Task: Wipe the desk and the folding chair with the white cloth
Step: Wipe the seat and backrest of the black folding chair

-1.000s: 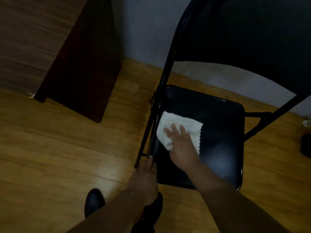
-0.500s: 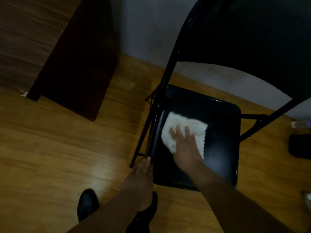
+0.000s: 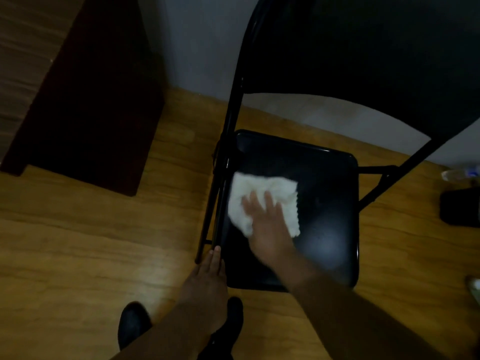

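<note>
Wooden floor (image 3: pixel 78 242); right hand (image 3: pixel 267 224) flat, fingers spread on white cloth (image 3: pixel 259 196); left hand (image 3: pixel 207 279) flat against folding chair (image 3: pixel 324 203) seat edge.

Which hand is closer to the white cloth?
Right hand: pressing flat on the white cloth. Left hand: at the black chair seat's near-left corner, apart.

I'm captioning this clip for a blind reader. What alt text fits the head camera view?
A right hand presses a white cloth flat on the black seat of a folding chair, near its left edge. The left hand rests against the seat's front left corner. A dark desk stands on the wooden floor at left.
</note>
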`<state>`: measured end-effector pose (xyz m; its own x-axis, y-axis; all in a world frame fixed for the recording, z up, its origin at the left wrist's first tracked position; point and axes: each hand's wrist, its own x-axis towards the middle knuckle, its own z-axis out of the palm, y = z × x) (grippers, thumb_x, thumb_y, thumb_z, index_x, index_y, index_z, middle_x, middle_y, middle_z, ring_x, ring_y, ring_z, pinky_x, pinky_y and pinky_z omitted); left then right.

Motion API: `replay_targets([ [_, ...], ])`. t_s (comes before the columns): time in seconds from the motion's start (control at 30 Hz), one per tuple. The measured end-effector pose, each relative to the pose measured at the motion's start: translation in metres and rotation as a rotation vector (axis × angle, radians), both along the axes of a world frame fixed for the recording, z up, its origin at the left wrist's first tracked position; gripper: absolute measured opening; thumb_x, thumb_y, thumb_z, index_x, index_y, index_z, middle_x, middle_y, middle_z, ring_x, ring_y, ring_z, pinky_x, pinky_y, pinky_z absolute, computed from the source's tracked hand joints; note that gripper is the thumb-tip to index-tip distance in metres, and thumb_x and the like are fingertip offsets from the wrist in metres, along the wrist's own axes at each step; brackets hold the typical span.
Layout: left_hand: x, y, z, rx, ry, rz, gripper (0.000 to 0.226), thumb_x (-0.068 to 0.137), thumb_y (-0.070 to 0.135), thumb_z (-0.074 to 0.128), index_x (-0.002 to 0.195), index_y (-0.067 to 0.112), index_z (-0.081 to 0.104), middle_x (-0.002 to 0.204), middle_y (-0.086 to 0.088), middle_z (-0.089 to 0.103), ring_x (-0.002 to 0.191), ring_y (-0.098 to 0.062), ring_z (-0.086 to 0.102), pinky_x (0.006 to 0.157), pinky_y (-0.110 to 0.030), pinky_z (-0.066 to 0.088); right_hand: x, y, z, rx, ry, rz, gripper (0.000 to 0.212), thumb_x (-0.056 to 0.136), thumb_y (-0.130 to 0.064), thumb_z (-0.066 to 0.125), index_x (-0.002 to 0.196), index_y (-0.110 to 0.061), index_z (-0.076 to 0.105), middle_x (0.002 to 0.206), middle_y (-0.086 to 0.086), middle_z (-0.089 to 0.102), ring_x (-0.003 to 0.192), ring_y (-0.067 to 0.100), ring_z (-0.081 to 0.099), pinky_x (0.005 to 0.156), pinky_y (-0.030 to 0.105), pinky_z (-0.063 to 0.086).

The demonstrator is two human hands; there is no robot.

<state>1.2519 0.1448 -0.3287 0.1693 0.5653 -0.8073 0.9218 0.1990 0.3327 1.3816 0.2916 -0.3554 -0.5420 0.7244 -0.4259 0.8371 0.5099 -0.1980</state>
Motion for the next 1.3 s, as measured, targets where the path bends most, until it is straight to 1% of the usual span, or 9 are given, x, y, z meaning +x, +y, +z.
replay_targets([
  [0.13, -0.001, 0.005, -0.001, -0.020, -0.025, 0.038, 0.078, 0.101, 0.037, 0.038, 0.160, 0.004, 0.000, 0.166, -0.012, -0.023, 0.156, -0.024, -0.012, 0.126, -0.039, 0.010, 0.083, -0.045, 0.014, -0.110, -0.146, 0.249, 0.094, 0.094, -0.022, 0.054, 0.156, -0.026, -0.017, 0.166, 0.001, -0.019, 0.149, 0.037, -0.025, 0.123, 0.053, -0.014],
  [0.3, 0.004, 0.004, -0.001, -0.021, -0.003, 0.038, 0.076, 0.102, 0.032, 0.037, 0.158, 0.000, -0.002, 0.165, -0.015, -0.026, 0.156, -0.027, -0.014, 0.126, -0.038, 0.012, 0.056, 0.054, 0.012, -0.009, -0.120, -0.102, 0.068, 0.103, -0.018, 0.039, 0.161, -0.024, 0.005, 0.171, 0.000, -0.005, 0.156, 0.030, -0.007, 0.126, 0.046, 0.003],
  [0.4, 0.005, 0.003, 0.000, -0.016, 0.014, 0.019, 0.078, 0.099, 0.029, 0.040, 0.158, 0.000, -0.003, 0.164, -0.016, -0.027, 0.156, -0.029, -0.013, 0.126, -0.038, 0.012, 0.004, 0.060, 0.005, -0.056, -0.028, -0.135, 0.072, 0.100, -0.018, 0.042, 0.161, -0.026, 0.006, 0.171, 0.000, -0.002, 0.156, 0.033, -0.006, 0.125, 0.050, 0.004],
  [0.5, 0.006, 0.004, 0.003, -0.008, 0.028, 0.017, 0.081, 0.098, 0.031, 0.042, 0.158, 0.000, -0.003, 0.165, -0.016, -0.026, 0.156, -0.029, -0.014, 0.126, -0.037, 0.011, 0.023, -0.022, 0.009, 0.016, -0.073, 0.125, 0.080, 0.098, -0.032, 0.049, 0.161, -0.025, -0.001, 0.171, 0.005, -0.004, 0.154, 0.041, -0.008, 0.123, 0.057, -0.002],
  [0.6, 0.004, 0.005, 0.004, -0.023, 0.012, 0.026, 0.084, 0.098, 0.034, 0.044, 0.158, 0.000, -0.005, 0.165, -0.016, -0.026, 0.156, -0.028, -0.013, 0.127, -0.036, 0.010, 0.085, -0.065, 0.020, -0.121, -0.120, 0.285, 0.089, 0.098, -0.032, 0.050, 0.158, -0.026, -0.015, 0.166, 0.001, -0.022, 0.152, 0.036, -0.022, 0.121, 0.053, -0.017],
  [0.67, 0.005, 0.005, 0.005, -0.003, 0.014, 0.039, 0.084, 0.098, 0.032, 0.045, 0.158, 0.000, -0.004, 0.165, -0.016, -0.025, 0.156, -0.027, -0.012, 0.126, -0.036, 0.011, 0.097, -0.038, 0.025, -0.147, -0.190, 0.225, 0.085, 0.100, -0.030, 0.044, 0.155, -0.029, -0.020, 0.165, -0.004, -0.026, 0.153, 0.032, -0.023, 0.124, 0.050, -0.014],
  [0.87, 0.009, 0.004, 0.012, 0.015, 0.028, 0.058, 0.081, 0.101, 0.033, 0.041, 0.158, -0.001, -0.005, 0.165, -0.015, -0.027, 0.156, -0.027, -0.014, 0.126, -0.033, 0.010, -0.006, 0.046, 0.013, -0.069, -0.043, -0.188, 0.075, 0.100, -0.021, 0.044, 0.161, -0.023, 0.002, 0.171, 0.001, -0.005, 0.155, 0.036, -0.008, 0.125, 0.052, 0.005],
  [1.1, 0.008, 0.012, 0.024, -0.010, -0.006, 0.089, 0.078, 0.103, 0.031, 0.040, 0.158, 0.001, -0.007, 0.165, -0.015, -0.026, 0.156, -0.026, -0.012, 0.127, -0.035, 0.011, 0.095, -0.080, 0.020, -0.149, 0.015, 0.280, 0.084, 0.092, -0.022, 0.046, 0.161, -0.024, 0.000, 0.167, -0.003, -0.012, 0.152, 0.036, -0.020, 0.121, 0.049, -0.020],
  [1.3, 0.008, 0.008, 0.022, 0.011, -0.007, 0.114, 0.080, 0.101, 0.031, 0.040, 0.158, -0.001, -0.005, 0.165, -0.015, -0.026, 0.156, -0.026, -0.014, 0.126, -0.032, 0.012, 0.049, 0.040, 0.015, -0.028, -0.074, -0.128, 0.071, 0.103, -0.020, 0.037, 0.161, -0.025, -0.004, 0.170, 0.000, -0.010, 0.155, 0.034, -0.012, 0.126, 0.047, 0.002],
])
